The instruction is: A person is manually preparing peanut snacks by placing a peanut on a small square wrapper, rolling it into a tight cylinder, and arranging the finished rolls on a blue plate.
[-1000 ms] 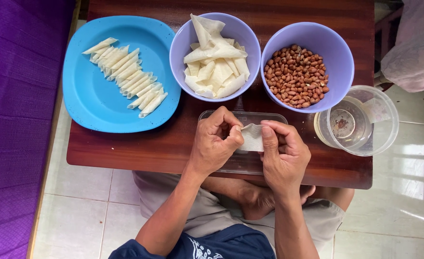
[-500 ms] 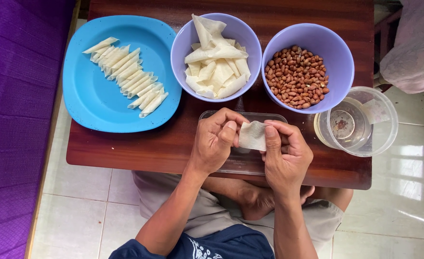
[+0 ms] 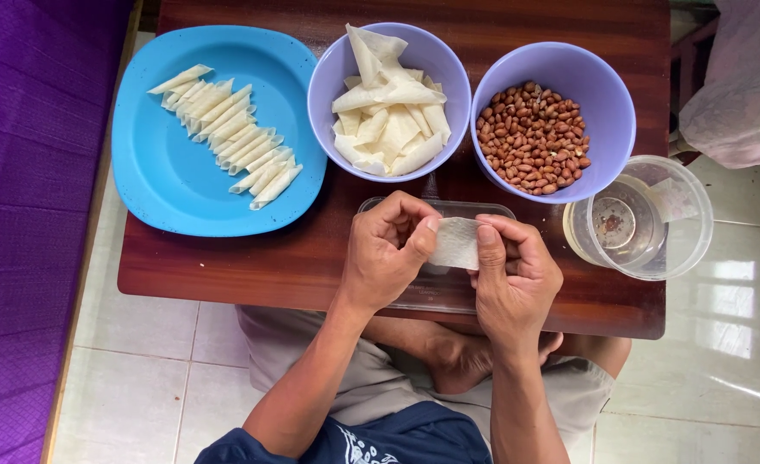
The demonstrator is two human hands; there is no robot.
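Just below the middle of the frame, the left hand point(image 3: 389, 258) and the right hand point(image 3: 515, 277) meet over a small pale square pastry wrapper point(image 3: 456, 243). Each hand is curled nearly closed, its thumb and fingertips pinched on an edge of the wrapper, the left on its left side and the right on its right side. The wrapper is held between them, just above a clear rectangular plastic tray point(image 3: 436, 290) that lies on the dark reddish-brown wooden counter point(image 3: 251, 266); the hands cover most of the tray.

In the upper left of the frame, a round bright blue plastic plate point(image 3: 161, 172) carries a slanting row of thin rolled pastry sticks point(image 3: 225, 133). At upper centre, a lavender plastic bowl point(image 3: 324, 77) holds a loose heap of cut pale wrappers point(image 3: 389, 107). Just to its right, touching or nearly touching it, a second lavender plastic bowl point(image 3: 612, 103) is full of brown peanuts point(image 3: 530, 137). At the right edge of the counter stands a clear round plastic container point(image 3: 655, 219) with a little liquid in it. A purple cloth point(image 3: 19, 215) fills the left side of the frame, and pale floor tiles point(image 3: 139, 361) show below the counter.
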